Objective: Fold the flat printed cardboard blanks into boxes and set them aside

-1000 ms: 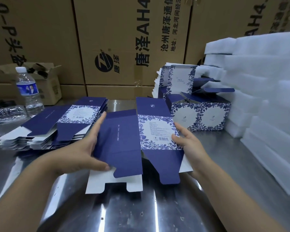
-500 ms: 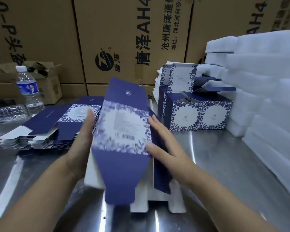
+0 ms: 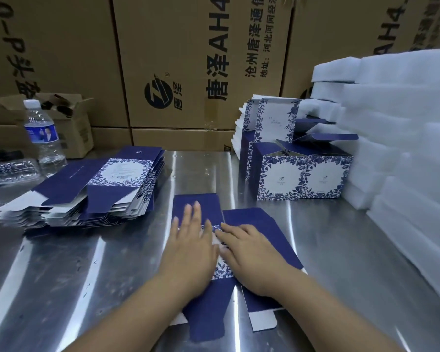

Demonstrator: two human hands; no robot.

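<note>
A navy and white floral cardboard blank (image 3: 262, 232) lies flat on the metal table (image 3: 341, 250) in front of me. My left hand (image 3: 191, 247) presses on its left half with straight fingers. My right hand (image 3: 249, 252) presses flat on its right half, beside the left hand. A stack of flat blanks (image 3: 92, 189) lies to the left. Two folded boxes (image 3: 302, 176) with open top flaps stand at the back right, and more upright blanks (image 3: 269, 123) lean behind them.
White foam sheets (image 3: 404, 161) are piled high along the right side. A water bottle (image 3: 43, 138) and a clear plastic tray (image 3: 8, 171) sit at the far left. Large brown cartons (image 3: 188, 59) wall off the back of the table.
The blank was held up and tilted between both hands half a second ago. Now it lies flat on the table, with both palms pressing down on it.
</note>
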